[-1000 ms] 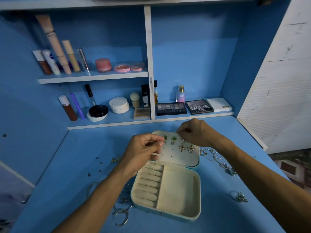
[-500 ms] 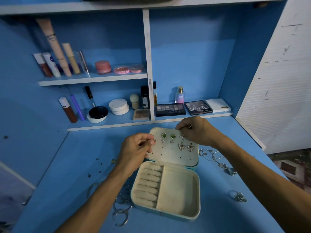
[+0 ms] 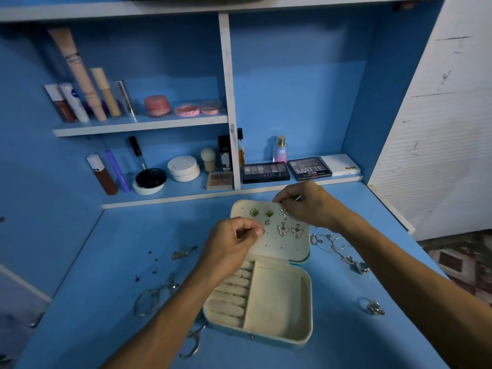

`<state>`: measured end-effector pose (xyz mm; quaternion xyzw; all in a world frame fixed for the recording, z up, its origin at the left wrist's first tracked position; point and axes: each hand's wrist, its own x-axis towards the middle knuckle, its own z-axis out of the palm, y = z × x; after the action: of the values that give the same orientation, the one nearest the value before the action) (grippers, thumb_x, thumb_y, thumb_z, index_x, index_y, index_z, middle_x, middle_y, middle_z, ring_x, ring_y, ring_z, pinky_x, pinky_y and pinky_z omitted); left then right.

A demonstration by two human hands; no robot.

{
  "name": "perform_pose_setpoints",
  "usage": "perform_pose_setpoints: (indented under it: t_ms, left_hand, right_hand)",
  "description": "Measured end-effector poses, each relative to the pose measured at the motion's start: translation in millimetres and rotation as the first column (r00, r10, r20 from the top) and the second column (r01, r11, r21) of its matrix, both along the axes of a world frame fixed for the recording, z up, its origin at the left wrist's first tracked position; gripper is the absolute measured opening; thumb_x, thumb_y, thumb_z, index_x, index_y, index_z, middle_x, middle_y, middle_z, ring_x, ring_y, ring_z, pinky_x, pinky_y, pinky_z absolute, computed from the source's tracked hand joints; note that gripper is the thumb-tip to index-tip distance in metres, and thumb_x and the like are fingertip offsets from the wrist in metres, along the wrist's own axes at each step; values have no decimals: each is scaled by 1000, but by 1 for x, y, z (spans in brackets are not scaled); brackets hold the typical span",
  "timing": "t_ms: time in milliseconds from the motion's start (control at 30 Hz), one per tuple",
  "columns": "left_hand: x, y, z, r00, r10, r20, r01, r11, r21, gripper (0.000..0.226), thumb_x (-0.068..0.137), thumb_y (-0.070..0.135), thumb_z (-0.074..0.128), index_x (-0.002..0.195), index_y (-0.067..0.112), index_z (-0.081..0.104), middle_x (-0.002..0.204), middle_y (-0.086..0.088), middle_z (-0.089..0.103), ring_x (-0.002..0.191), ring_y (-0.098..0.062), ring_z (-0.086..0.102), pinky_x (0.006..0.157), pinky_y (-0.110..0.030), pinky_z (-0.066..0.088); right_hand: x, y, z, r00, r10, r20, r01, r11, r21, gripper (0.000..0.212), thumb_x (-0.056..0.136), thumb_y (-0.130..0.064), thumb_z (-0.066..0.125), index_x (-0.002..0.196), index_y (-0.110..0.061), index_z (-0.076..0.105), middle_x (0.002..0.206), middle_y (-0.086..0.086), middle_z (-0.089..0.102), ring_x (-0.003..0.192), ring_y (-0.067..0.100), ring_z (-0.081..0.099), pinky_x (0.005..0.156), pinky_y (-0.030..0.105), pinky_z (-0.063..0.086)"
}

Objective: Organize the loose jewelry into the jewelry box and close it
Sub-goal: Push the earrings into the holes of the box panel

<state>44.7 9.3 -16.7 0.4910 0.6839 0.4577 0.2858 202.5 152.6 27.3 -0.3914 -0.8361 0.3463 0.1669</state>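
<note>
The cream jewelry box (image 3: 277, 302) lies open at the middle of the blue desk, its lid (image 3: 282, 249) tipped back. Pinned to the lid are two green earrings (image 3: 262, 213), a star earring (image 3: 284, 213) and two butterfly earrings (image 3: 289, 230). My left hand (image 3: 229, 249) is at the lid's left edge, fingertips pinched on a tiny earring against the lid. My right hand (image 3: 308, 206) is at the lid's top right corner, pinched on a thin silver earring piece just above the star earring.
Loose silver chains (image 3: 332, 243) and a ring (image 3: 362, 267) lie right of the box, another ring (image 3: 372, 307) farther forward. Hoops (image 3: 149, 299) and small earrings (image 3: 183, 253) lie on the left. Cosmetics fill the shelves (image 3: 138, 126) behind.
My left hand slid left and down off the lid's upper part, uncovering the green earrings. My right hand shifted slightly up and right, uncovering the star earring.
</note>
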Motion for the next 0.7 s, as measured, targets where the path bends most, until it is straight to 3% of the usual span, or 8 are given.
perform_pose_setpoints:
  t_ms: [133,233,333,433,700]
  left_hand:
    - [8,3,0,987,4,-158,-1,1000,15,10,94,22,70,101,24,77,94,19,73,87,10,65,76,-6,48]
    - [10,5,1,972,24,-233,-24,1000,1,10,94,25,71,101,25,77,95,18,73,88,7,65,83,-15,53]
    - [13,4,4,954,43,-296,-53,998,-27,10,94,30,70,100,27,77,95,19,73,85,9,63,82,-13,51]
    - [15,3,5,927,53,-372,-69,997,-28,10,95,32,69,98,28,77,91,21,70,88,5,62,93,-33,51]
    - [18,4,12,903,27,-428,-80,991,-106,13,96,33,64,93,31,76,85,26,63,92,-1,62,103,-42,43]
  right_hand:
    - [1,1,-2,1000,1,-14,-1,1000,-1,32,95,-9,49,101,-23,77,92,-4,75,76,5,63,66,18,49]
    - [2,1,-3,1000,6,-22,-7,1000,-11,32,95,-9,49,101,-23,77,89,-4,74,75,5,63,68,19,48]
    - [3,1,-3,1000,11,-23,-12,1000,-21,33,96,-8,48,102,-22,77,89,-6,74,75,6,63,69,20,50]
    - [3,1,-2,1000,8,-30,-9,1000,-27,33,96,-8,48,103,-22,77,88,-8,73,75,6,63,71,23,54]
    - [4,0,0,999,18,-34,-20,999,-48,31,97,-10,48,101,-23,77,94,-5,75,83,11,69,70,27,58]
